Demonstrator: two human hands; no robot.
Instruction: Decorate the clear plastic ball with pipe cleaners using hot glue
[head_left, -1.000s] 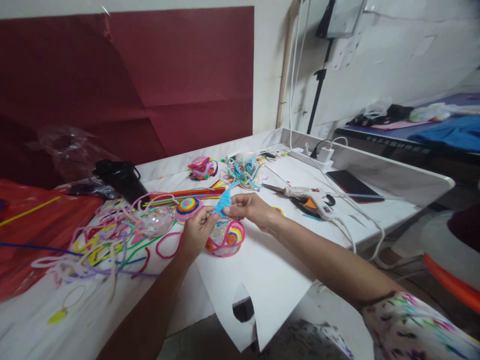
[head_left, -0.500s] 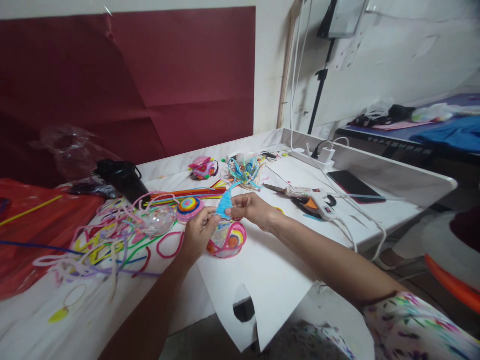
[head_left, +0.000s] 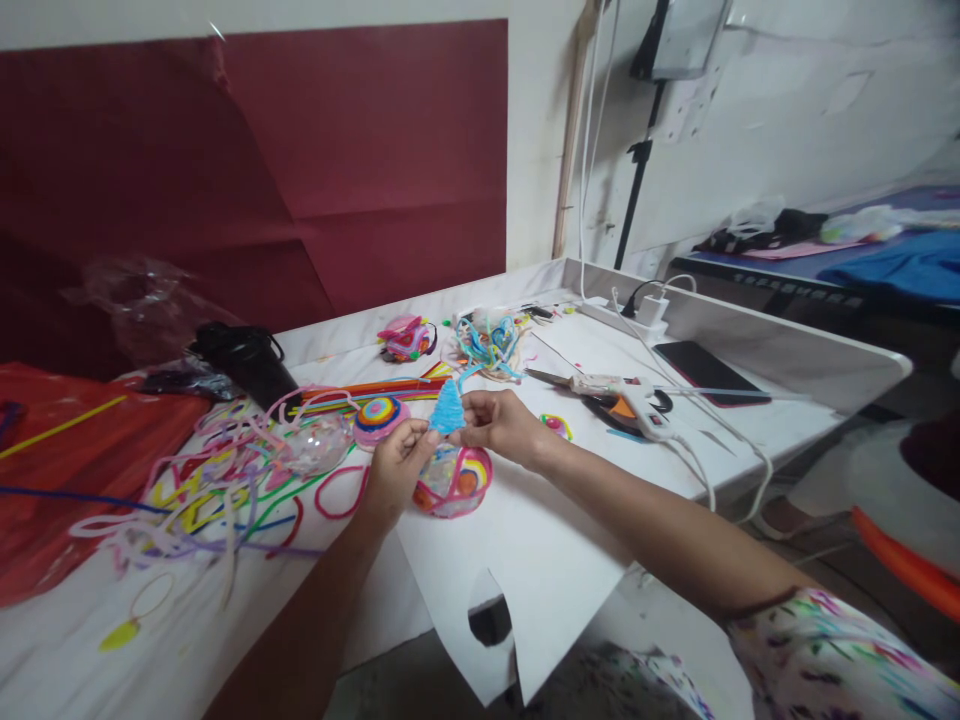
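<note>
A small light-blue fuzzy triangle (head_left: pixel 448 408), which looks wound from pipe cleaner, is held upright between my two hands. My left hand (head_left: pixel 401 462) pinches its lower left corner. Fingers of my right hand (head_left: pixel 501 425) close on its right side, and a loose blue strand runs up from that side. Just below my hands sits a round clear ornament (head_left: pixel 454 482) with pink, yellow and orange fuzzy trim, on a white paper sheet (head_left: pixel 517 540). Left of it lies a disc with rainbow rings (head_left: pixel 379 420).
A tangle of pipe cleaners (head_left: pixel 202 500) spreads over the left of the table, near a black bottle-like object (head_left: pixel 244 360). To the right lie a glue gun (head_left: pixel 634 400), scissors (head_left: pixel 551 377) and a phone (head_left: pixel 709 372), with cables crossing. A power strip (head_left: pixel 626 318) stands behind.
The blue triangle has turned a little, so its flat face and pointed top show more plainly. My right hand has shifted slightly, and a small colourful piece right of it shows more.
</note>
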